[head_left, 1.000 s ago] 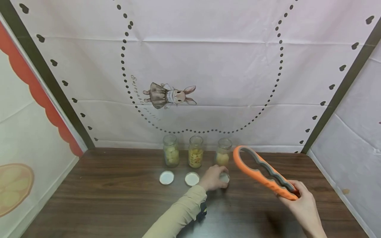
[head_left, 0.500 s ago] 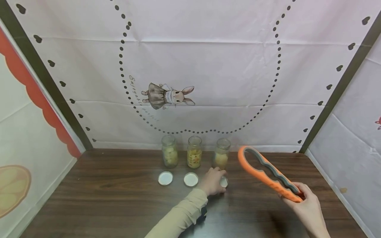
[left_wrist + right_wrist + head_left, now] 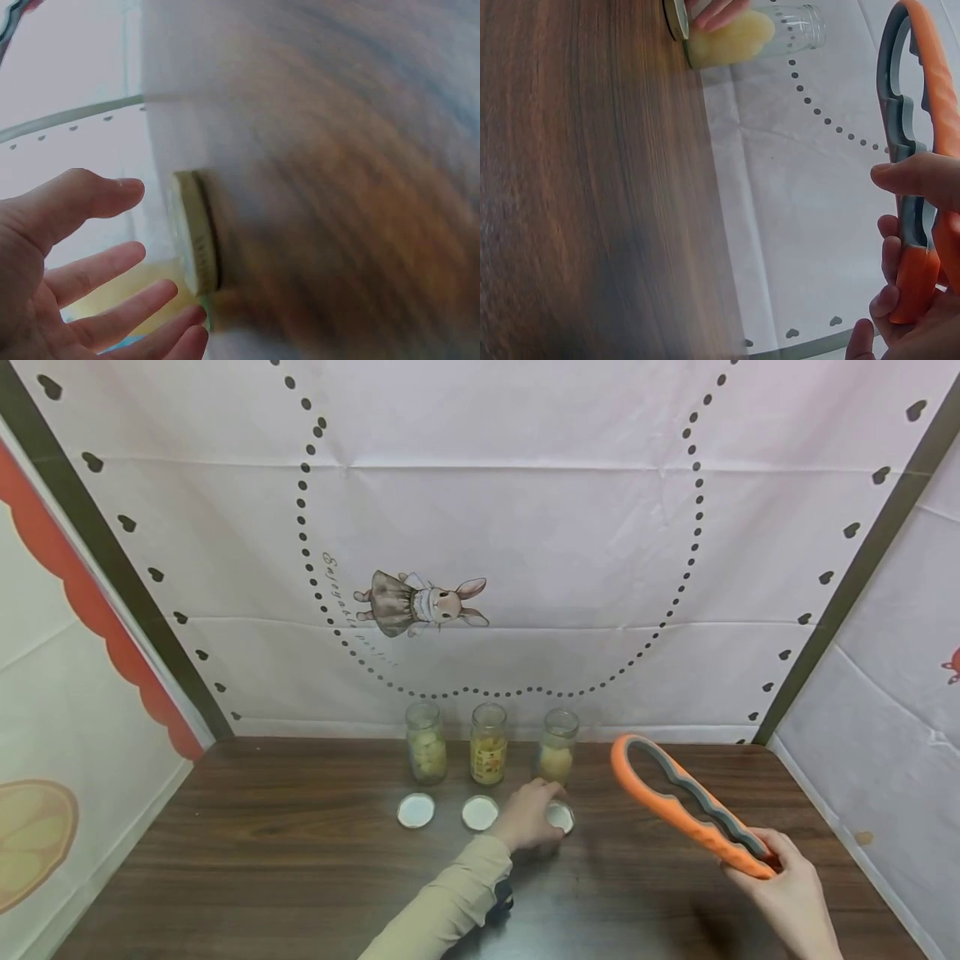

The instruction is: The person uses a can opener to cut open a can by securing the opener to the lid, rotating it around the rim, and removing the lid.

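Note:
My left hand [image 3: 528, 817] is beside the rightmost jar lid [image 3: 560, 817], which lies pale face up on the table. In the left wrist view the thumb and fingers are spread, with a gap to the lid's gold rim [image 3: 196, 232]. My right hand [image 3: 791, 889] grips an orange and grey jar opener [image 3: 675, 814] by its handle end, above the table's right side; its looped end points up and left. Behind the lid stands a lidless glass jar [image 3: 557, 762] with pale yellow pieces inside.
Two more lidless jars stand in the row: a labelled middle jar [image 3: 488, 760] and a left jar [image 3: 427, 756]. A middle lid [image 3: 480, 812] and a left lid [image 3: 416, 810] lie before them. A printed cloth [image 3: 562, 552] hangs behind the wooden table [image 3: 262, 843].
My left hand has loosened from the right lid, which has come down slightly leftward and now lies flat, in line with the other lids. The jar opener has shifted a little right and down.

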